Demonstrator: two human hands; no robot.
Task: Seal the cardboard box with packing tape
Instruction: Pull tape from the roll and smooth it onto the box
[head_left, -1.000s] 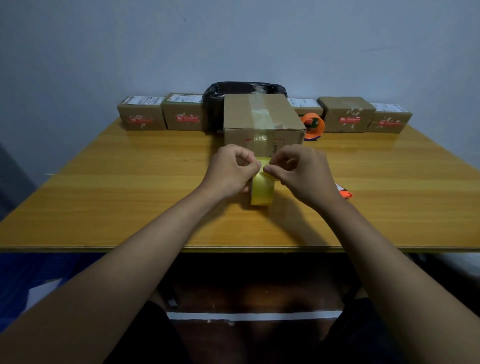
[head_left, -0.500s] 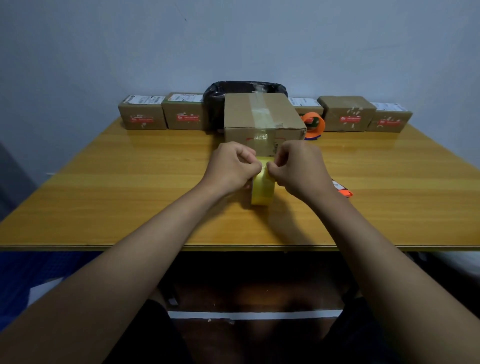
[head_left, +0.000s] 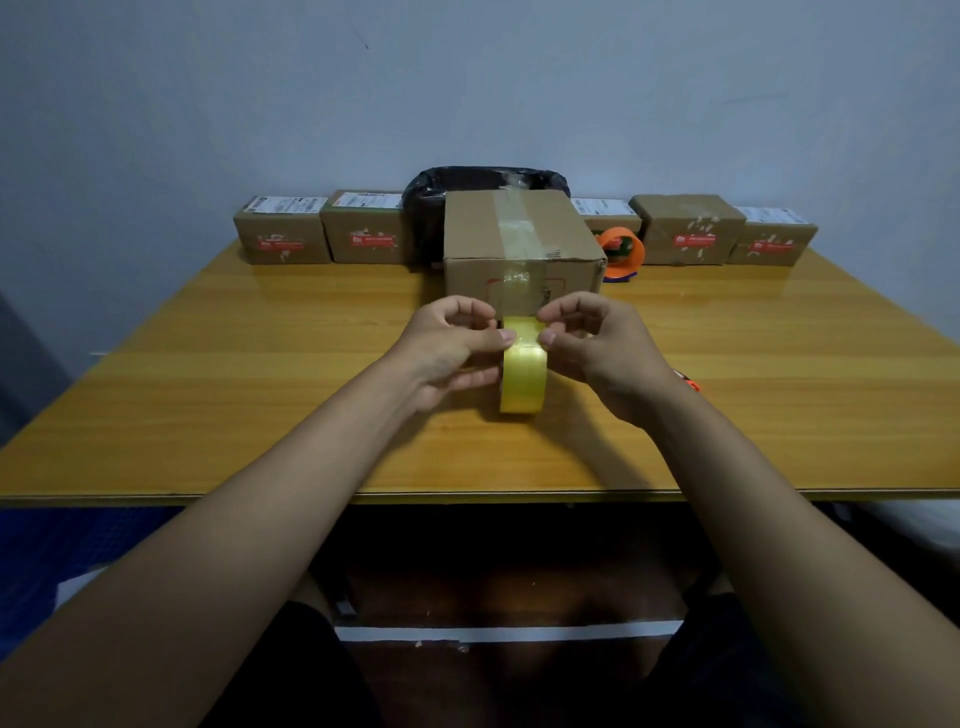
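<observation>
A yellowish roll of packing tape stands on edge on the wooden table, just in front of a closed cardboard box that has clear tape along its top seam and down its front. My left hand grips the roll from the left, thumb on its upper rim. My right hand pinches the top of the roll from the right with thumb and fingertips. Whether a tape end is lifted I cannot tell.
Several small labelled cardboard boxes line the back edge by the wall. A black bag sits behind the big box, an orange tape dispenser to its right. An orange-tipped tool lies partly hidden behind my right wrist.
Both hands have lifted slightly and spread apart at the top of the roll; the fingers have loosened, leaving more of the roll's rim in view.
</observation>
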